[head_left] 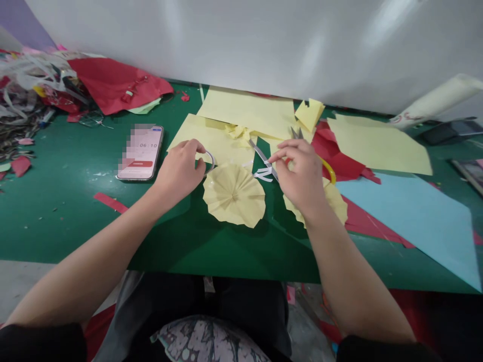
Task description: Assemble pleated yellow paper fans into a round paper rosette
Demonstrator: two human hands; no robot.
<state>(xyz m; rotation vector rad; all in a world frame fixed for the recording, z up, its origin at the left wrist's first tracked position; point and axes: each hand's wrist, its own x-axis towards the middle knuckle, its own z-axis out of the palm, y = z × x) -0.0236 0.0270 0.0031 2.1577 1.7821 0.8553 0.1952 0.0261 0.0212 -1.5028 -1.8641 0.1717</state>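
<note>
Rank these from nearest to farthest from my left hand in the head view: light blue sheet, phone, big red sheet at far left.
From the left hand:
1. Phone: just left of it.
2. Big red sheet: beyond the phone, far left.
3. Light blue sheet: across on the right.

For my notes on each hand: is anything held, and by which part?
It cannot be told: the left hand is at the edge of a thin ring, the right hand at a slim metal tool.
</note>
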